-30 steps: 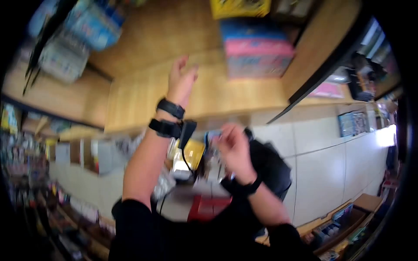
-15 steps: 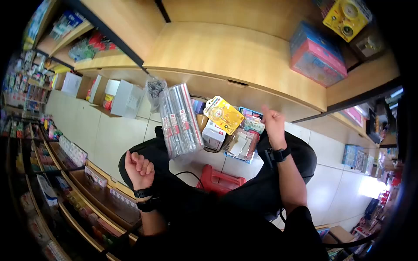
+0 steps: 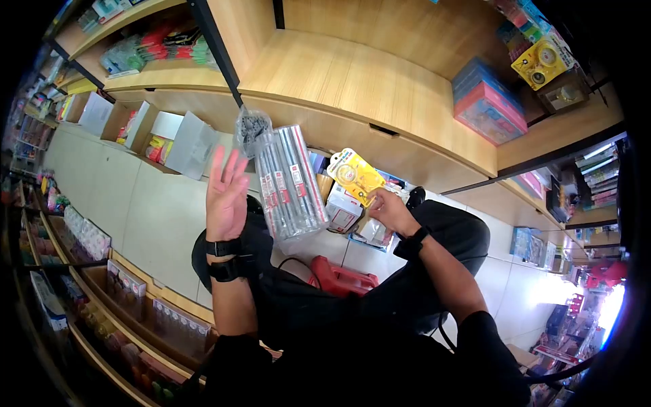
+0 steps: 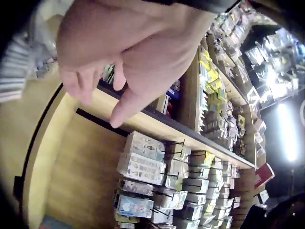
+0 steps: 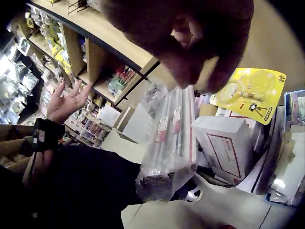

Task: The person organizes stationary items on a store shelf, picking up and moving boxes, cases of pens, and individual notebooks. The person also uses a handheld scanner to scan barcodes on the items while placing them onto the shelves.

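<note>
My right hand pinches the lower corner of a yellow blister card with a round clear bubble. In the right wrist view, the fingertips overlap the edge of the card, which lies over a white box. My left hand is raised over my left knee, fingers spread and holding nothing. Just right of it in the head view lies a clear plastic bag of long silver packs with red-and-white labels. In the left wrist view the left hand hangs before shelving.
A wooden shelf stands ahead, with a pink-and-blue box and another yellow card at its right. Open cartons line the floor at left. A red plastic stool is between my legs. Display racks stand behind left.
My left hand has lifted forward and its fingers have spread from a curl. The right hand has come in from the right and down to the yellow blister card's corner. Earlier both hands were over the shelf edge.
</note>
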Available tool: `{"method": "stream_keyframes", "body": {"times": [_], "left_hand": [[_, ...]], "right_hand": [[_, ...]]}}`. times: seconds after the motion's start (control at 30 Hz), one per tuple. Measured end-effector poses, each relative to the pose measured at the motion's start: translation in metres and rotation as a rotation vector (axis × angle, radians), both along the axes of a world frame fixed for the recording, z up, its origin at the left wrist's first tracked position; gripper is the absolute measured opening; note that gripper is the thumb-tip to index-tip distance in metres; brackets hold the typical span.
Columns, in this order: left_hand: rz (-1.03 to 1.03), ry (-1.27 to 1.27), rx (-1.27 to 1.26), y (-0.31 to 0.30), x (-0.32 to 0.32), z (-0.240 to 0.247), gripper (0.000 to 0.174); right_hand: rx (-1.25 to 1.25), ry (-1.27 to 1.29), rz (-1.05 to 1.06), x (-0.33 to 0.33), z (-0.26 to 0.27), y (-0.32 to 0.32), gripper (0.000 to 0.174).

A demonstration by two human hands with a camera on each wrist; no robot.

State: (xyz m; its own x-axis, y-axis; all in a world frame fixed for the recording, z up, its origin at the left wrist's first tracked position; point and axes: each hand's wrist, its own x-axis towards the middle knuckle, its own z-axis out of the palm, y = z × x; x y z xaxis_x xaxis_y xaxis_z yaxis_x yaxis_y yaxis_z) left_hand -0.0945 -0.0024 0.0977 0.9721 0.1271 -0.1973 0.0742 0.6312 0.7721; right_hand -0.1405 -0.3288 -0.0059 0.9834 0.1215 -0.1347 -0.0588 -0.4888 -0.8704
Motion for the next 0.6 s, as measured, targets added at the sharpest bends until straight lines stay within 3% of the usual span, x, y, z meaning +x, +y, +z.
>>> {"method": "stream_keyframes", "body": {"times": [0.03, 0.07, 0.1, 0.2, 0.27, 0.3, 0.4, 0.6], "left_hand": [[-0.011, -0.007, 0.021, -0.001, 0.000, 0.000, 0.017], [-0.009, 0.001, 0.015, 0.017, 0.004, -0.024, 0.017], [-0.401, -0.310, -0.357, 0.046, 0.012, -0.065, 0.016], [-0.861, -0.723, -0.733, 0.062, 0.019, -0.069, 0.019], [-0.013, 0.143, -0.213, 0.044, -0.001, -0.030, 0.027], [-0.090, -0.066, 0.087, 0.029, -0.005, -0.010, 0.045], [-0.143, -0.069, 0.119, 0.023, -0.004, -0.009, 0.057], [-0.317, -0.005, -0.042, 0.022, -0.002, -0.028, 0.053]], "right_hand": [[-0.100, 0.339, -0.004, 0.005, 0.007, 0.006, 0.017], [-0.106, 0.347, -0.003, 0.007, 0.010, 0.009, 0.017], [-0.162, 0.354, -0.062, 0.008, 0.011, 0.012, 0.016], [-0.313, 0.437, -0.065, 0.018, 0.002, 0.015, 0.012], [-0.293, 0.155, 0.098, 0.017, -0.037, 0.005, 0.031], [-0.408, 0.179, 0.176, 0.018, -0.035, 0.007, 0.047], [-0.555, 0.091, 0.098, 0.008, -0.058, 0.015, 0.044], [-0.696, 0.188, 0.108, -0.002, -0.074, 0.024, 0.045]]}}
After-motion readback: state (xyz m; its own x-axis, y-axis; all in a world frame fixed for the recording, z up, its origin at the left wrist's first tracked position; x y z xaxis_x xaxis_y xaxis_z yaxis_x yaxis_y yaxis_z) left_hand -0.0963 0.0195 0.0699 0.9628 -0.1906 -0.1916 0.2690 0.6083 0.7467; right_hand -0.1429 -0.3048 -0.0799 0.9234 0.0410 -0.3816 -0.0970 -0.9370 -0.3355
